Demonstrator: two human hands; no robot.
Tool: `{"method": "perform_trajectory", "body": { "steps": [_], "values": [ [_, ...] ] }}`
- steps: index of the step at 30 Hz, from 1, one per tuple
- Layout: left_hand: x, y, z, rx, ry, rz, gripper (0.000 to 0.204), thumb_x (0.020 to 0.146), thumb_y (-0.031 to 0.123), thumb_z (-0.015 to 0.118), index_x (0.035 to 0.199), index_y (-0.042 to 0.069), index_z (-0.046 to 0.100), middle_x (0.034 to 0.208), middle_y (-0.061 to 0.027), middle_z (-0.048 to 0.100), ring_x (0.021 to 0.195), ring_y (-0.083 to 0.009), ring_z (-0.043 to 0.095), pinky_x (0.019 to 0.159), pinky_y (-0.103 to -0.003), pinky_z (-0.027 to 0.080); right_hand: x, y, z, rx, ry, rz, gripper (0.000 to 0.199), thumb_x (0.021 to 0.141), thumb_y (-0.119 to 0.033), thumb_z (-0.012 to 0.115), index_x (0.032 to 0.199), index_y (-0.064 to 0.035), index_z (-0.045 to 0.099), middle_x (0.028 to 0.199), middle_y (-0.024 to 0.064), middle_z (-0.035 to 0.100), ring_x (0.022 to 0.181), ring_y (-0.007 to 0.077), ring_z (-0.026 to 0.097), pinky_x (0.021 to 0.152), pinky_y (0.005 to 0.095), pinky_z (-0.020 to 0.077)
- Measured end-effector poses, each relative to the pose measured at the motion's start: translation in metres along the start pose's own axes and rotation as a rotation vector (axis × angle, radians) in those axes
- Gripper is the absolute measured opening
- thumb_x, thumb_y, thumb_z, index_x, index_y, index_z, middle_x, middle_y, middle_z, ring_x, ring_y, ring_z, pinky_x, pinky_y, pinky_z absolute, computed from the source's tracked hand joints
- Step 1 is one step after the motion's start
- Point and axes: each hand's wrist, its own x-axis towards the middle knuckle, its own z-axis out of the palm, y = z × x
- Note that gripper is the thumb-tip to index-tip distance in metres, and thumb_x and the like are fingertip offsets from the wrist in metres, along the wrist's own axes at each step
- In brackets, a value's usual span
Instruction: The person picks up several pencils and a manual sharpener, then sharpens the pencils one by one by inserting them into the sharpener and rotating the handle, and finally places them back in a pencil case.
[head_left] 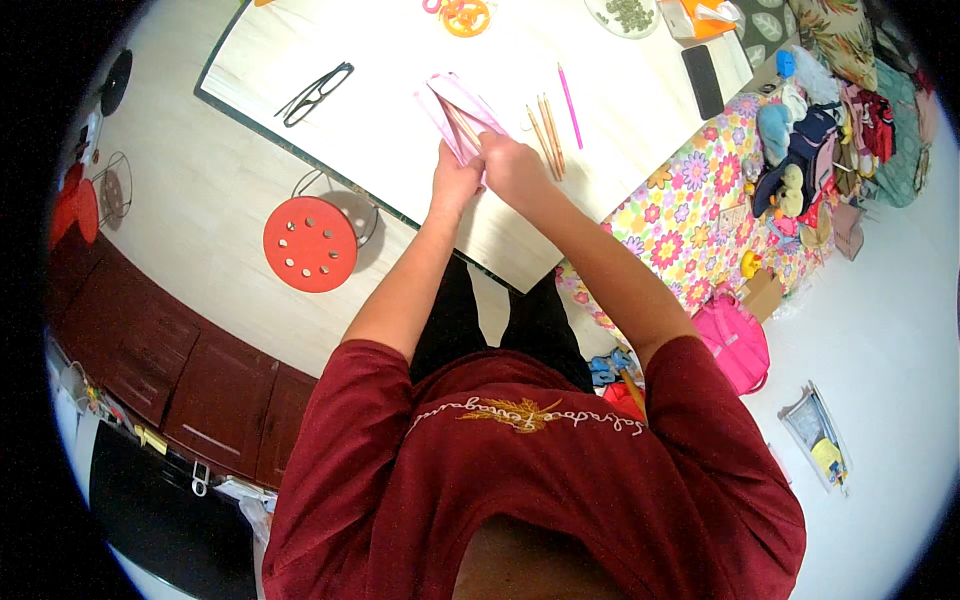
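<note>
We've got the pink case (478, 98) over the white table (380, 135), btwn its left edge and the tan pencils, up from the near corner. It's open at the top, & a thin tan stick (460, 125) shows in the gap. We can't tell if the case touches the table.

Our L hand (458, 180) is curled shut round the case's low end. Our R hand (512, 168) is at the case's right side, fingers bent in; the tips are hidden, so we can't tell how shut they are or what they've got.

Just right of our R hand lie a few tan pencils (552, 135), w/ a pink pencil (570, 108) beside them. Our table also has glasses (316, 95) near the left corner, a phone (703, 82) by the right edge, & orange rings (465, 17) and a dish (598, 14) of green bits toward the far edge. A red stool (310, 240) is by the left edge.
</note>
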Motion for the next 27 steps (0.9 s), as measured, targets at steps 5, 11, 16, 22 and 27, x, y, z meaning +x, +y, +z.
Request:
{"method": "perform_trajectory", "body": {
  "steps": [5,11,16,22,27],
  "values": [
    [-0.008,0.002,0.007,-0.103,0.007,-0.083,0.041,0.085,0.018,0.052,0.123,0.007,0.039,0.088,-0.0066,0.059,0.07,-0.0157,0.059,0.053,-0.028,0.05,0.039,0.012,0.012,-0.218,-0.17,-0.022,0.012,0.074,-0.005,0.055,0.081,0.0023,0.061,0.081,0.0213,0.065,0.076,0.0317,0.065,0.064,0.0393,0.0526],
    [-0.03,0.011,0.024,-0.231,0.085,-0.116,0.032,0.089,0.022,0.043,0.117,0.007,0.041,0.092,-0.0076,0.059,0.071,-0.0171,0.06,0.052,-0.028,0.051,0.05,0.011,0.01,-0.315,-0.362,-0.118,0.014,0.074,-0.011,0.059,0.08,-0.0014,0.067,0.089,0.0196,0.066,0.084,0.0285,0.066,0.07,0.0357,0.0531],
    [-0.045,0.011,0.025,-0.277,0.138,-0.183,0.031,0.088,0.019,0.041,0.115,0.005,0.043,0.09,-0.0109,0.06,0.064,-0.018,0.062,0.05,-0.028,0.054,0.035,0.0,-0.017,-0.196,-0.382,0.024,0.028,0.075,-0.015,0.059,0.094,0.0055,0.06,0.093,0.0227,0.064,0.09,0.0297,0.064,0.076,0.0366,0.0516],
    [-0.034,-0.004,0.035,-0.261,0.035,-0.17,0.032,0.091,0.024,0.041,0.116,0.003,0.043,0.076,-0.0105,0.06,0.049,-0.0174,0.057,0.039,-0.029,0.047,0.024,-0.02,-0.036,0.056,-0.312,0.243,0.034,0.081,-0.017,0.047,0.102,0.0087,0.055,0.088,0.0268,0.063,0.086,0.0373,0.063,0.078,0.0424,0.0498],
    [-0.031,0.006,0.037,-0.204,0.145,-0.029,0.031,0.093,0.026,0.036,0.11,0.003,0.047,0.07,-0.0113,0.059,0.045,-0.0178,0.055,0.035,-0.03,0.042,-0.017,-0.005,-0.055,0.306,-0.175,0.169,0.023,0.081,-0.018,0.048,0.086,0.0029,0.056,0.073,0.0231,0.061,0.072,0.0378,0.062,0.068,0.0451,0.0497]
  ]
}}
